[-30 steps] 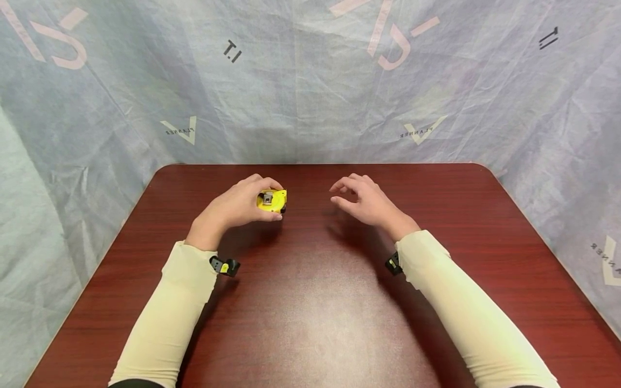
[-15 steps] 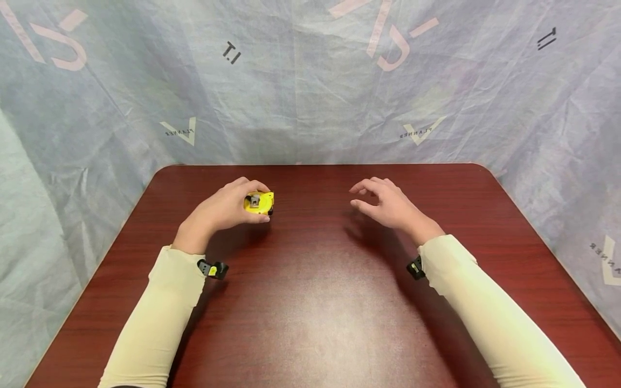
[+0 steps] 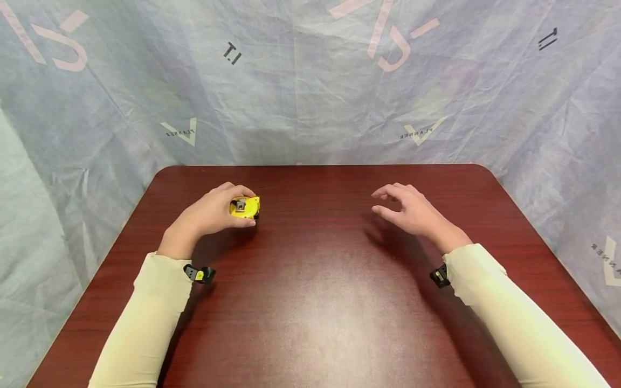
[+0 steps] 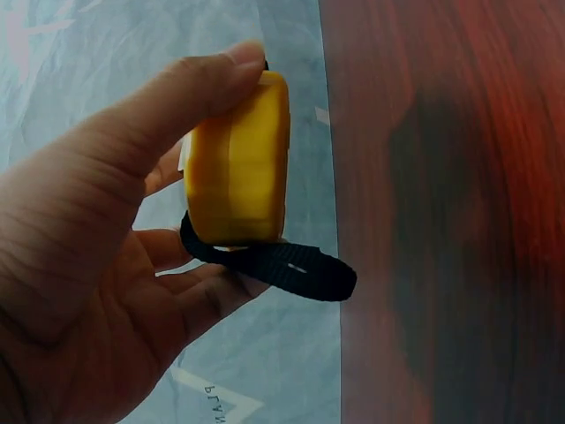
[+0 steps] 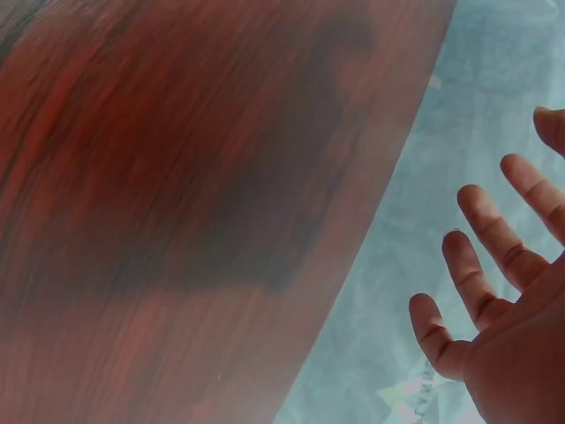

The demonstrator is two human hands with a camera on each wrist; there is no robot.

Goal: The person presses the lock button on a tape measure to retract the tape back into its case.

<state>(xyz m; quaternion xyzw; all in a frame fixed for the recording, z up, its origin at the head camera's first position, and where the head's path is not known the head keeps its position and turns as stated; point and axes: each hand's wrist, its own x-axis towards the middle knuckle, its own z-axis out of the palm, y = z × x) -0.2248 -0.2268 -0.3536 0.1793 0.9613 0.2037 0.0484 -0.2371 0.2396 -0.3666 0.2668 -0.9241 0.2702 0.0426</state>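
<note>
A yellow tape measure (image 3: 245, 208) with a metal clip on its face is held in my left hand (image 3: 209, 211), above the left part of the table. In the left wrist view the thumb presses one side of the tape measure (image 4: 237, 168) and the fingers lie on the other. A black wrist strap (image 4: 300, 272) hangs from its lower end. To the right, my right hand (image 3: 412, 210) hovers over the table, holding nothing. Its fingers (image 5: 497, 231) are spread and loosely bent in the right wrist view.
The dark red wood-grain table (image 3: 310, 258) has rounded far corners. A grey printed cloth (image 3: 301, 81) hangs behind its far edge and along both sides. Each wrist carries a small black camera (image 3: 206, 275) on a strap.
Both hands have moved apart and slightly nearer to me: the left goes leftward with the tape measure in its grip, the right goes rightward with nothing in it.
</note>
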